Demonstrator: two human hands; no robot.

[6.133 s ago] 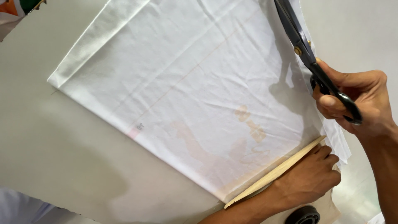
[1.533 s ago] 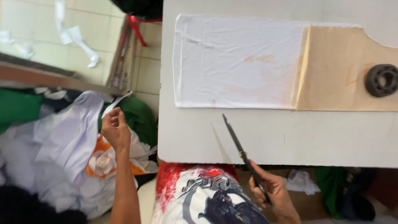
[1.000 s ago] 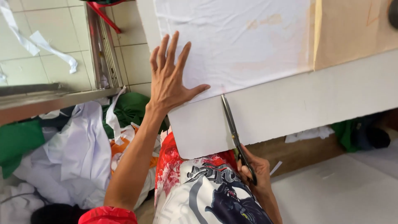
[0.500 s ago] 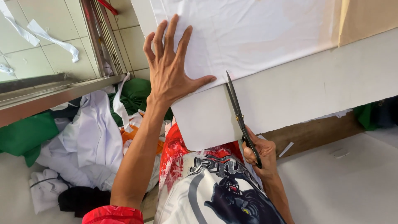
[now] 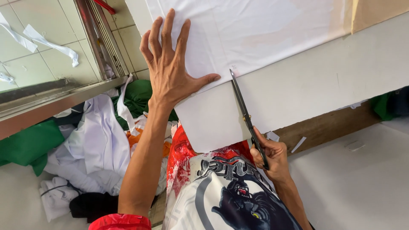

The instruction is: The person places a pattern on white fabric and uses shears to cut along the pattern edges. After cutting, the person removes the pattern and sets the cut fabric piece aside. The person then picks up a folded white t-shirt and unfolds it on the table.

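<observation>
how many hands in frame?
2. Left hand lies flat on the white fabric; right hand grips the scissors at the table edge.

Looks like a small garment workshop to me: big white cutting tabletop (image 5: 324, 85) with white fabric (image 5: 255, 30) spread flat, long black scissors (image 5: 249, 121), a tan cardboard pattern (image 5: 379, 12), and heaps of white, green and orange cloth scraps (image 5: 93, 140) dumped on the tiled floor (image 5: 38, 55).
</observation>
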